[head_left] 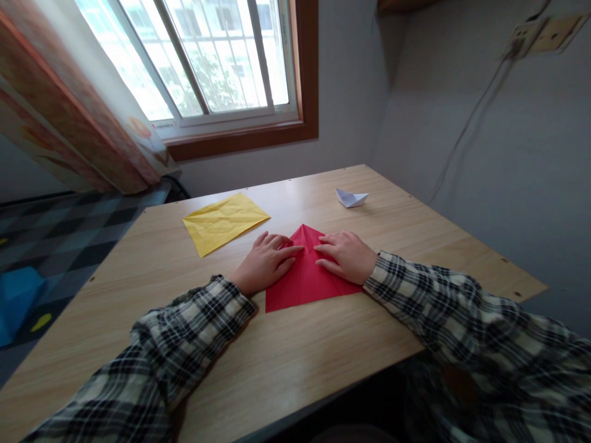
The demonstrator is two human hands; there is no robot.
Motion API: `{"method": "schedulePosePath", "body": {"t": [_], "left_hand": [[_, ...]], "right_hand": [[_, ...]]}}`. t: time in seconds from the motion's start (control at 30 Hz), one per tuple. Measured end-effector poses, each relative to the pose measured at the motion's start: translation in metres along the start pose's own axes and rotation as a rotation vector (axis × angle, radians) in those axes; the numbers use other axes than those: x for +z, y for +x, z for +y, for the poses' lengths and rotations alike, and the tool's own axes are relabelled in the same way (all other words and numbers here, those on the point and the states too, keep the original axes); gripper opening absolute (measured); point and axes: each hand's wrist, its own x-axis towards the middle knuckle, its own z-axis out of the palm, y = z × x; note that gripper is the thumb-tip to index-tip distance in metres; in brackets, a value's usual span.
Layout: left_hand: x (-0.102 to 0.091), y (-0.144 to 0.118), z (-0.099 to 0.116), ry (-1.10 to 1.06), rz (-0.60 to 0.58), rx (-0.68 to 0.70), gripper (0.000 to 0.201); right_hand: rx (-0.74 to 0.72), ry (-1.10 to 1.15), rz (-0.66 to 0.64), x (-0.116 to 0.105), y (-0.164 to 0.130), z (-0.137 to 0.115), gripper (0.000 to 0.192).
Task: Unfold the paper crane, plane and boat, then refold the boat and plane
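We are pressing both hands flat on a folded red paper (307,277) lying near the middle of the wooden table (286,357).

Our left hand (264,264) is lying palm down on the paper's left side, fingers stretched toward the centre crease, and our right hand (346,255) is doing the same on the right side; neither is gripping anything, both are spread and pressing the sheet against the tabletop. The paper is showing a pointed top, folded into a triangle, with its broad lower edge facing us. A crumpled yellow sheet (224,221) is lying just beyond our left hand, apart from the red one. A small white paper boat (351,197) is sitting farther back on the right.
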Motion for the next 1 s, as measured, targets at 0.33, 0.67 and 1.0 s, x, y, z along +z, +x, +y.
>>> {"method": "schedulePosePath", "body": {"t": [0.33, 0.67, 1.0], "left_hand": [[-0.009, -0.003, 0.017, 0.099, -0.008, 0.025, 0.036], [-0.010, -0.002, 0.030, 0.135, 0.053, -0.019, 0.032], [-0.008, -0.003, 0.027, 0.146, 0.101, -0.069, 0.029]], "right_hand": [[-0.083, 0.036, 0.016, -0.003, 0.002, 0.001, 0.031], [-0.126, 0.041, 0.058, 0.001, 0.002, 0.003, 0.025], [-0.214, 0.037, 0.092, 0.004, 0.002, 0.004, 0.027]]}}
